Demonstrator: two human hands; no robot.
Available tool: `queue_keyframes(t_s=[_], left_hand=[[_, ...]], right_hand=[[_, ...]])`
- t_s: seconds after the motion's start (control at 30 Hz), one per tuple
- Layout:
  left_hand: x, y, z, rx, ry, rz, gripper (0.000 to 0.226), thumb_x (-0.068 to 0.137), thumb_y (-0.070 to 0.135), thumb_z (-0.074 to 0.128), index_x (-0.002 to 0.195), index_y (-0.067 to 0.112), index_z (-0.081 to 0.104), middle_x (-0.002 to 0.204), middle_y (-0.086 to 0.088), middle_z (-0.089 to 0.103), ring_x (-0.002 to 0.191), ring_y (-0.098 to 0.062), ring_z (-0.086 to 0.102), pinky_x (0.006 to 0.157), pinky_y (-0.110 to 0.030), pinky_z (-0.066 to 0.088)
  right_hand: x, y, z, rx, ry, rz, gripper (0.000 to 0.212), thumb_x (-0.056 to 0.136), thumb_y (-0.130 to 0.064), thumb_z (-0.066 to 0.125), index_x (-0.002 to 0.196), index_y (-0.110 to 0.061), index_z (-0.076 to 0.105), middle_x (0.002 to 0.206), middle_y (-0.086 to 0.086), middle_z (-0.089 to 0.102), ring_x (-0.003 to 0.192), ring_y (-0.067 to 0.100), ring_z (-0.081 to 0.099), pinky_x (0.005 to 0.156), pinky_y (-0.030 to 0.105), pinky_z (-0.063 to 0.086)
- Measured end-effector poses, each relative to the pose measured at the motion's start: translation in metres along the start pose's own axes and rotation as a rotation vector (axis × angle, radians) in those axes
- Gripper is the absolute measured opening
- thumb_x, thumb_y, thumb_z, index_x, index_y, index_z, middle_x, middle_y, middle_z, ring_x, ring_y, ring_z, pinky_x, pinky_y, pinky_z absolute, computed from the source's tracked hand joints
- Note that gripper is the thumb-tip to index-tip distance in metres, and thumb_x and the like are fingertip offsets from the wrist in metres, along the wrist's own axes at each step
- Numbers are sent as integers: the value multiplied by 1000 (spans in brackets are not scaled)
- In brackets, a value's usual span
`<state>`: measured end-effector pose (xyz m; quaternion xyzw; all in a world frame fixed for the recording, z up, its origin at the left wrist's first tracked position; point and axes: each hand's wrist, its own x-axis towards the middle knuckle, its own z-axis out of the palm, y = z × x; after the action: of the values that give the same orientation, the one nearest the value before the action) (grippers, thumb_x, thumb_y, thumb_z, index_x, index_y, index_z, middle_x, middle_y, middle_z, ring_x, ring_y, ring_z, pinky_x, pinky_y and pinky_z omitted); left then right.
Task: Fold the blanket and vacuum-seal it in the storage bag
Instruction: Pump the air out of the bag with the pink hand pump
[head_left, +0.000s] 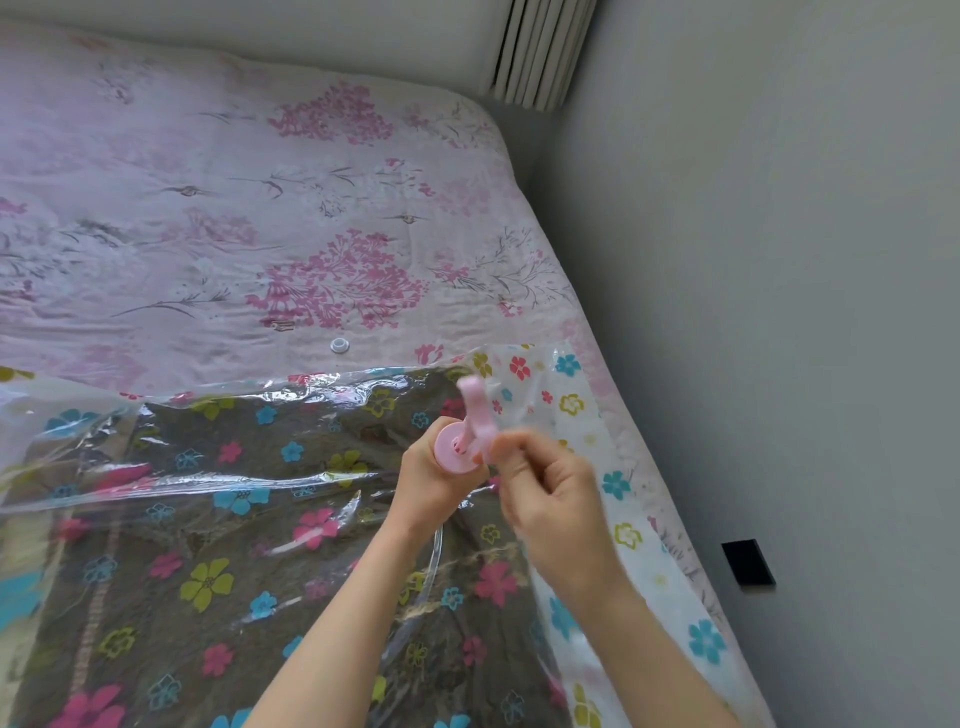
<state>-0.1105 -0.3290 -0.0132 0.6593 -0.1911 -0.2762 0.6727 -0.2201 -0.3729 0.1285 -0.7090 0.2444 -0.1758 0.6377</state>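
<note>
1. The blanket (171, 597) is a dark brown, nubbly-looking fabric, folded flat inside the bag (618, 525), at the near edge of the bed (208, 218) and reaching close to its right edge.
2. The bag is clear, glossy plastic printed with pink, blue and yellow-green flowers. It lies creased over the blanket, with bright ridges where the film buckles; its right strip, past the blanket, shows white with the same flowers.
3. A pink plastic pump (460, 447) stands on the bag near the blanket's far right corner. Its round, smooth top faces the camera, and a thin rod rises from it to a blurred pink handle (475, 397).
4. The left hand (434, 478) is wrapped around the pump's barrel, fingers curled tight about it just under the round top.
5. The right hand (545, 493) is just beside the pump, fingers curled toward the rod. It is blurred, so whether it actually grips the rod or handle cannot be told.
6. Both bare forearms come in from the bottom edge, over the bag.
7. A small round clear cap (339, 345) lies on the bed just beyond the bag's far edge.
8. The bed is covered with a soft, faintly wrinkled pale pink sheet with magenta blossom clusters and thin grey stems.
9. Right of the bed is a plain grey wall (779, 260) with a small black rectangle (748, 563) low down. A ribbed white radiator (540, 52) stands by the far right corner.
</note>
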Motion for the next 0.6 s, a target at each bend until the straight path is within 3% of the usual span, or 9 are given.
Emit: queue_keyframes(t_s=[0.07, 0.13, 0.2, 0.27, 0.33, 0.43, 0.53, 0.6], left_hand=[[-2, 4, 1, 18, -19, 25, 29, 58, 39, 70, 72, 18, 56, 64, 13, 58, 60, -7, 49, 55, -21, 43], [0, 5, 0, 21, -10, 27, 31, 57, 39, 69, 71, 16, 55, 63, 13, 58, 59, -6, 48, 55, -20, 42], [2, 0, 0, 5, 8, -2, 23, 61, 28, 76, 73, 21, 58, 66, 9, 58, 63, -9, 49, 56, -23, 44], [4, -3, 0, 8, 7, -6, 25, 69, 9, 78, 77, 25, 61, 74, -3, 63, 68, -12, 53, 58, -23, 48], [4, -6, 1, 17, -11, -10, 25, 70, 4, 78, 83, 19, 63, 83, -12, 65, 72, -13, 55, 60, -24, 50], [1, -2, 1, 3, 9, -1, 23, 64, 24, 77, 78, 17, 59, 72, -3, 61, 68, -13, 52, 60, -31, 47], [-2, 2, 0, -11, 1, 14, 34, 58, 40, 69, 74, 14, 54, 64, 12, 56, 60, -8, 47, 56, -22, 42], [-2, 4, -1, -6, -8, 21, 32, 59, 39, 69, 73, 15, 55, 63, 14, 57, 59, -7, 48, 56, -21, 42]], right_hand=[[7, 20, 7, -105, 4, 116, 23, 96, -26, 53, 78, -22, 67, 43, -15, 38, 41, 2, 30, 49, 22, 26], [10, 16, 3, -156, -50, 171, 22, 95, -23, 54, 79, -16, 67, 41, -15, 42, 40, 0, 36, 51, 17, 28], [8, -10, -6, -133, -57, 110, 21, 93, -21, 56, 78, -15, 69, 40, -13, 41, 40, 2, 33, 47, 16, 25], [2, -42, -14, 11, -51, 6, 23, 90, -25, 57, 73, -17, 69, 42, -8, 34, 42, 11, 25, 44, 27, 18], [-4, -52, -17, 144, -71, -87, 23, 88, -31, 57, 71, -21, 69, 44, -5, 31, 43, 17, 21, 42, 32, 17], [-2, -18, -4, 164, -68, -60, 22, 89, -32, 54, 73, -24, 68, 44, -5, 30, 39, 12, 23, 38, 24, 20], [7, 20, 12, 9, -16, 142, 24, 88, -38, 55, 77, -21, 68, 45, -9, 31, 39, 6, 26, 42, 22, 22], [10, 21, 8, -108, -56, 196, 22, 93, -29, 55, 82, -16, 69, 41, -13, 39, 38, 1, 35, 48, 17, 27]])
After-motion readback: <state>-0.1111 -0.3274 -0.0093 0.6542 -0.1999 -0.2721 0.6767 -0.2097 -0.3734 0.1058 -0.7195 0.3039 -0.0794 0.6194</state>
